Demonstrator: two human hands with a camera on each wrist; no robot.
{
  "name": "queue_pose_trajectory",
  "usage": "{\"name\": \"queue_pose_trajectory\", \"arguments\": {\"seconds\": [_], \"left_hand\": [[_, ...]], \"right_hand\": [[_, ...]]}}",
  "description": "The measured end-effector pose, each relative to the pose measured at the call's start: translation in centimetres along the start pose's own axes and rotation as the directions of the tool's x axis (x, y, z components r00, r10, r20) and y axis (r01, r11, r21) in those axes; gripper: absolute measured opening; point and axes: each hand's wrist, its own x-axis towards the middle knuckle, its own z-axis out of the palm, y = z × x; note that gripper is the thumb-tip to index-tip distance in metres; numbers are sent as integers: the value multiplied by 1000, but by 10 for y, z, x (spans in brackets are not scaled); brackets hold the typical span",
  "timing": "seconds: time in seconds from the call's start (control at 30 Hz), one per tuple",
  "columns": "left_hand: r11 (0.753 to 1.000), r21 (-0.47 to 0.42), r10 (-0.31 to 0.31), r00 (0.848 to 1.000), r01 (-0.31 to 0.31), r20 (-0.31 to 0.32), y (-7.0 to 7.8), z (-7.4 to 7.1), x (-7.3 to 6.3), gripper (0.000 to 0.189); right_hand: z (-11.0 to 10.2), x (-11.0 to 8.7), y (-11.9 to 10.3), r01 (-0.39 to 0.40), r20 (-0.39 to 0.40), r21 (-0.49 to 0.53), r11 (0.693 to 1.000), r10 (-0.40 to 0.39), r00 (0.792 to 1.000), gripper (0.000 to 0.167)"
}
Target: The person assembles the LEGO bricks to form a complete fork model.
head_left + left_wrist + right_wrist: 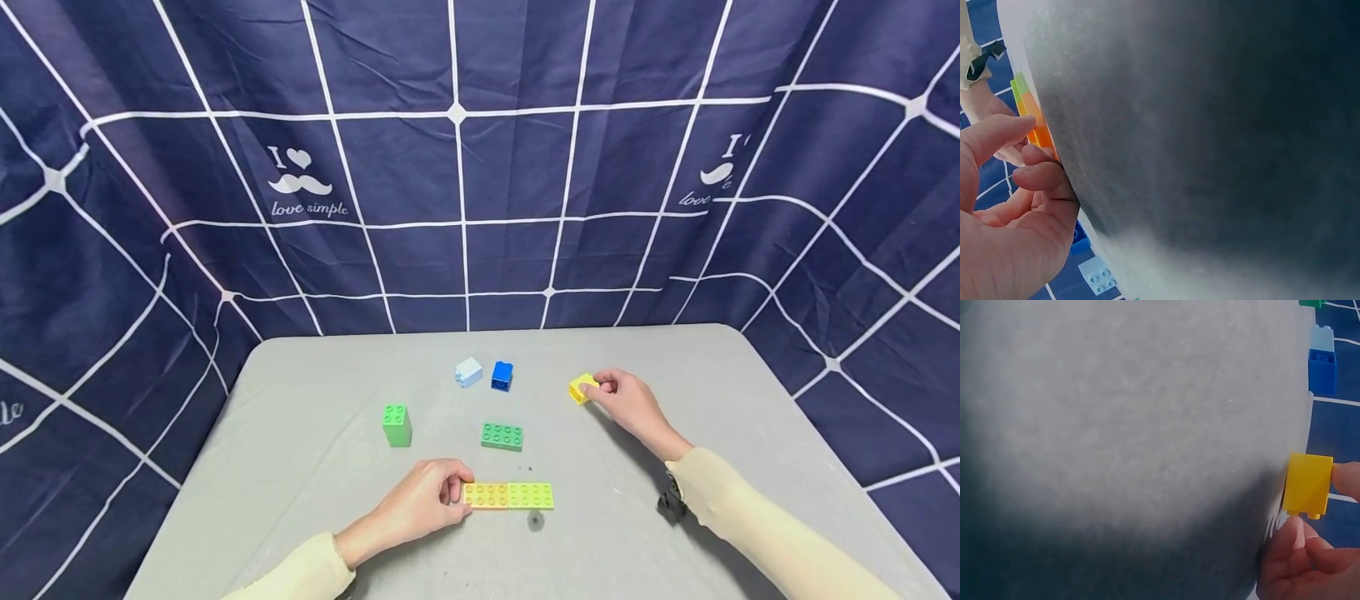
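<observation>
My left hand (427,500) pinches the left end of an orange brick (487,497) between thumb and fingers. A lime brick (531,496) lies end to end with it in one row, studs up. Further out at the right, my right hand (622,404) holds a small yellow brick (581,388) by its ends. In the right wrist view that yellow brick (1307,484) lies on its side, studs toward the fingers below it. The left wrist view shows the thumb and fingers at the end of the orange brick (1040,128).
Beyond the row lies a flat green brick (502,436). A tall light green brick (397,426) stands upright to the left. Near the back are a pale blue brick (468,372) and a blue brick (502,376). A dark blue checked cloth (405,175) surrounds the grey table (315,400).
</observation>
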Motion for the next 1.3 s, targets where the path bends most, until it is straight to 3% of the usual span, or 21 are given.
{"name": "queue_pose_trajectory", "arguments": {"seconds": [0.23, 0.37, 0.5, 0.77, 0.93, 1.13, 1.3], "left_hand": [[1000, 8, 3, 1000, -3, -1, 0, 0, -1, 26], [1000, 10, 2, 1000, -2, -1, 0, 0, -1, 27], [1000, 12, 1, 1000, -1, 1, 1, 0, -1, 28], [1000, 0, -4, 1000, 4, 1, 2, 0, 0, 26], [1000, 1, -15, 1000, 15, 1, 2, 0, 0, 25], [1000, 0, -17, 1000, 17, -7, 1, 0, -1, 25], [1000, -9, -19, 1000, 19, -8, 1, 1, -1, 24]], "right_hand": [[3, 0, -1, 22, -2, -2, 1000, -22, 1000, 43], [5, 0, -5, 14, -4, 51, 999, -14, 1000, 42], [9, -2, -11, -18, 30, 105, 994, 15, 999, 45], [15, -5, -13, 24, 59, 84, 996, -29, 998, 43], [17, -6, -11, 7, 79, 111, 994, -16, 997, 45], [17, -12, -13, -28, 97, 176, 984, 11, 995, 47], [17, -21, -17, 0, 106, 208, 978, -22, 994, 46]]}}
